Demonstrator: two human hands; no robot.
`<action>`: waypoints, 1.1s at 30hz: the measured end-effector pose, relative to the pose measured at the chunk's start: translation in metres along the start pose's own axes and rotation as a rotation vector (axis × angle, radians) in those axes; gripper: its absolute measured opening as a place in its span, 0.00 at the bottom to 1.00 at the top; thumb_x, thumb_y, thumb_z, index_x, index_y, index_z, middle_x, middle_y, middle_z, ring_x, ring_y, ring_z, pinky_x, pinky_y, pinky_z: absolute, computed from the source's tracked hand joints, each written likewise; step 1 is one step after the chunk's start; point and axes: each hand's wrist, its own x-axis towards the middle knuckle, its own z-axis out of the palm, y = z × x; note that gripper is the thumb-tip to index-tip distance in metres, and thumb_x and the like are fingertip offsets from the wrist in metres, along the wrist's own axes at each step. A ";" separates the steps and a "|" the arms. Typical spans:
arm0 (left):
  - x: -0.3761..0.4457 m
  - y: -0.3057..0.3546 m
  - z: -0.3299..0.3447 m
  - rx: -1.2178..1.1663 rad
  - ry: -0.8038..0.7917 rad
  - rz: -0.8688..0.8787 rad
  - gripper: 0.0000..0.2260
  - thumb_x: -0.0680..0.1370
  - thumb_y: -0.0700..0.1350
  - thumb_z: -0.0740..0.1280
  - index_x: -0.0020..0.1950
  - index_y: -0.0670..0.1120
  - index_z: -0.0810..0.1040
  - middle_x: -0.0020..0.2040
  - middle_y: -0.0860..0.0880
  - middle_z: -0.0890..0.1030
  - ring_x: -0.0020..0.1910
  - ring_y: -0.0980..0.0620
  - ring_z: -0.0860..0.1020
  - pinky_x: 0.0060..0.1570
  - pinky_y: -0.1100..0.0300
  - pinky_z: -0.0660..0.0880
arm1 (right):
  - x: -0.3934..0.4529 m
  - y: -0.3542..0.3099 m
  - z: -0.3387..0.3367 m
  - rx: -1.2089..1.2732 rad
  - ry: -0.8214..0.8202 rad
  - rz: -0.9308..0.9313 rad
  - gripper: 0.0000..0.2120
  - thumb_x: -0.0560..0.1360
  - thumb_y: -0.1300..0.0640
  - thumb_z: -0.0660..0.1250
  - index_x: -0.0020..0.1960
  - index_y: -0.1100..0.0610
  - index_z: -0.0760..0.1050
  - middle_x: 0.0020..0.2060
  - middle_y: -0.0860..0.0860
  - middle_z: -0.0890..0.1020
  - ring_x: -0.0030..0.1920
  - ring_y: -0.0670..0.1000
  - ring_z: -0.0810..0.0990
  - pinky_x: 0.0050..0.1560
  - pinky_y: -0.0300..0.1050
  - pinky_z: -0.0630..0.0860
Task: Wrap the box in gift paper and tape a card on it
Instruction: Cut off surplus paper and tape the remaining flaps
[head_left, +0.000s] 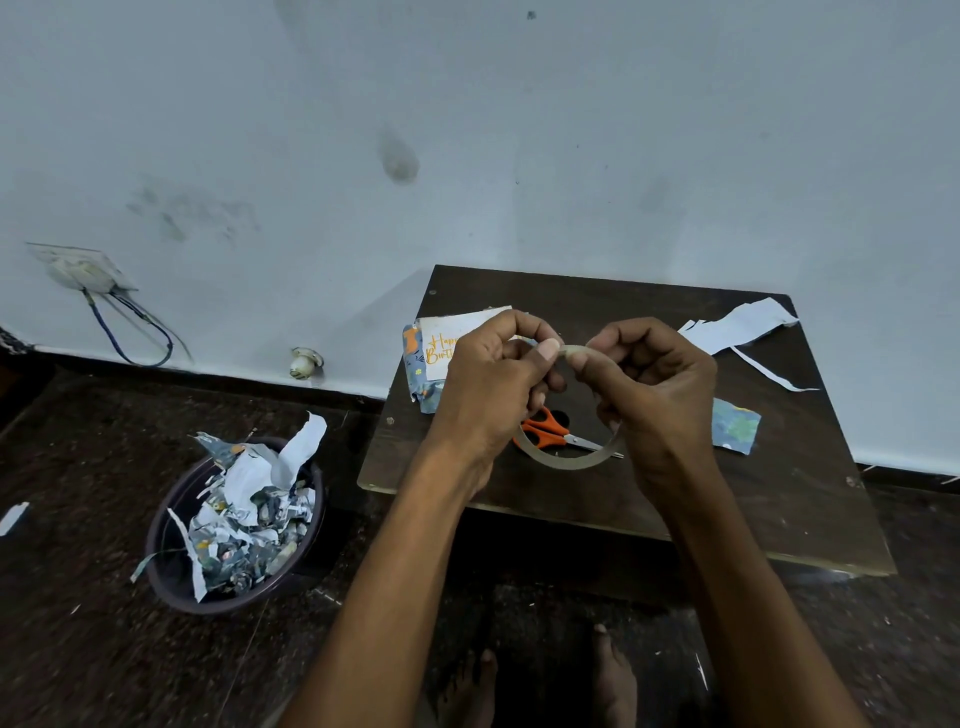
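Both my hands hold a roll of clear tape (569, 461) above the dark wooden board (779, 467). My left hand (493, 384) pinches the roll's top edge with thumb and fingers. My right hand (654, 384) grips the same roll from the right, thumb on the top edge. Behind my left hand lies the box wrapped in blue patterned gift paper (421, 379), with a white birthday card (441, 343) on top, partly hidden by the hand. Orange-handled scissors (550, 431) lie on the board, seen through the tape ring.
White paper strips (737, 327) and a patterned paper scrap (735, 426) lie on the board's right side. A dark bowl (171, 571) full of paper cuttings stands on the floor at left. A wall socket with cables (83, 273) is on the left wall. My feet are below.
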 end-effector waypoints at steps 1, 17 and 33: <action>0.000 0.000 0.000 -0.002 -0.003 -0.005 0.06 0.82 0.37 0.65 0.48 0.45 0.78 0.33 0.45 0.78 0.27 0.54 0.69 0.26 0.66 0.66 | 0.000 0.000 0.000 0.001 0.002 0.000 0.07 0.69 0.61 0.78 0.41 0.57 0.80 0.30 0.53 0.79 0.27 0.47 0.74 0.29 0.38 0.70; -0.004 0.004 0.004 -0.041 0.135 0.011 0.06 0.80 0.38 0.70 0.44 0.42 0.75 0.32 0.43 0.82 0.26 0.52 0.75 0.26 0.63 0.72 | -0.001 0.002 0.005 0.005 0.145 -0.008 0.12 0.67 0.60 0.80 0.38 0.58 0.76 0.29 0.57 0.75 0.27 0.52 0.70 0.28 0.44 0.68; -0.002 0.006 0.005 -0.038 0.118 0.016 0.09 0.82 0.37 0.66 0.43 0.47 0.77 0.34 0.45 0.80 0.25 0.60 0.72 0.39 0.55 0.74 | -0.004 0.000 0.007 -0.032 0.067 -0.103 0.20 0.71 0.66 0.79 0.31 0.62 0.68 0.29 0.63 0.76 0.28 0.55 0.73 0.31 0.48 0.71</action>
